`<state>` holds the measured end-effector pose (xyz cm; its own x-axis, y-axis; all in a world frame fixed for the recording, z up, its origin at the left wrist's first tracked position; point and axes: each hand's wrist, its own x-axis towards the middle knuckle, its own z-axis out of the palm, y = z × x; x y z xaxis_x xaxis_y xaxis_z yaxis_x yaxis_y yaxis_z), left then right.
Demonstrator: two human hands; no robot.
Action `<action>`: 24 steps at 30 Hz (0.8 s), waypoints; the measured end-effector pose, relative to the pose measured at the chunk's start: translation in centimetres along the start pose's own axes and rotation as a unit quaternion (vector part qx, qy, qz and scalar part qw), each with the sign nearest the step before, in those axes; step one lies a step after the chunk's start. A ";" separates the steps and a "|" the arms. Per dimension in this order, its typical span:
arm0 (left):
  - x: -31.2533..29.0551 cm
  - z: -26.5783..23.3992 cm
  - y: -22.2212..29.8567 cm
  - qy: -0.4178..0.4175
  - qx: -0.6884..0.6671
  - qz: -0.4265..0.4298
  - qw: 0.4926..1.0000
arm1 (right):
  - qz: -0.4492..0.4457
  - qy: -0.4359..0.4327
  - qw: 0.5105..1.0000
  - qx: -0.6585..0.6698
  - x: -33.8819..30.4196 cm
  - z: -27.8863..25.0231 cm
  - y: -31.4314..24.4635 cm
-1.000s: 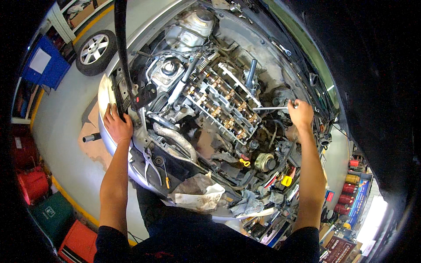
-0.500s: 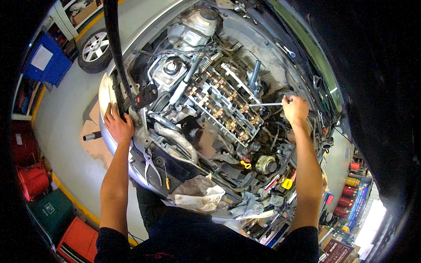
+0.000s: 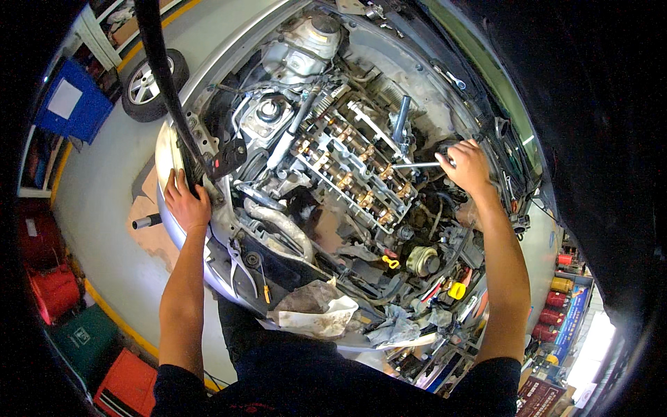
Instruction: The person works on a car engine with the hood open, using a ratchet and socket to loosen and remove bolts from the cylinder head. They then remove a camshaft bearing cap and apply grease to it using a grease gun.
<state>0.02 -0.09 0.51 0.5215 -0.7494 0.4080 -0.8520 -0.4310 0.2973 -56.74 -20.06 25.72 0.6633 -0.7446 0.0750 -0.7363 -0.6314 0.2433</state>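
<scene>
My right hand [image 3: 467,167] is closed around the outer end of a slim steel wrench handle [image 3: 415,165]. The handle reaches left, its far end at the edge of the opened cylinder head [image 3: 358,174]. I cannot make out the head of the tool. Rows of cams and shafts lie bare on the cylinder head. My left hand [image 3: 187,205] rests palm down on the car's front edge by the headlight [image 3: 169,149], its fingers stretched out and nothing in it. Just behind it, a black prop [image 3: 170,83] rises past the engine bay.
Pliers [image 3: 240,267] and an orange-handled screwdriver [image 3: 265,286] lie on the front panel, beside a stained cloth [image 3: 316,309]. A yellow dipstick loop [image 3: 390,262] and a yellow cap [image 3: 456,290] show near the right side. A wheel [image 3: 154,85] lies on the floor at the far left.
My right hand has shifted slightly left along the wrench handle, with the forearm swung outward to the right. The wrench has barely moved. My left hand stays on the front edge.
</scene>
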 end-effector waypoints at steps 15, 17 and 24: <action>0.0 -0.2 0.1 -0.006 0.001 -0.009 1.000 | 0.320 -0.087 0.917 0.223 -0.2 1.6 0.3; -0.3 -0.4 -0.4 -0.004 0.007 -0.012 1.000 | 0.208 -0.121 0.967 0.086 1.0 -0.4 -2.1; -0.2 -0.3 0.1 -0.005 -0.006 -0.007 1.000 | 0.301 -0.112 0.947 -0.024 2.2 0.2 -3.1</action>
<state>-0.11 0.19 0.75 0.5326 -0.7488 0.3946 -0.8440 -0.4351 0.3134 -53.06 -19.81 24.90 0.0773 -0.9970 0.0081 -0.9612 -0.0724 0.2660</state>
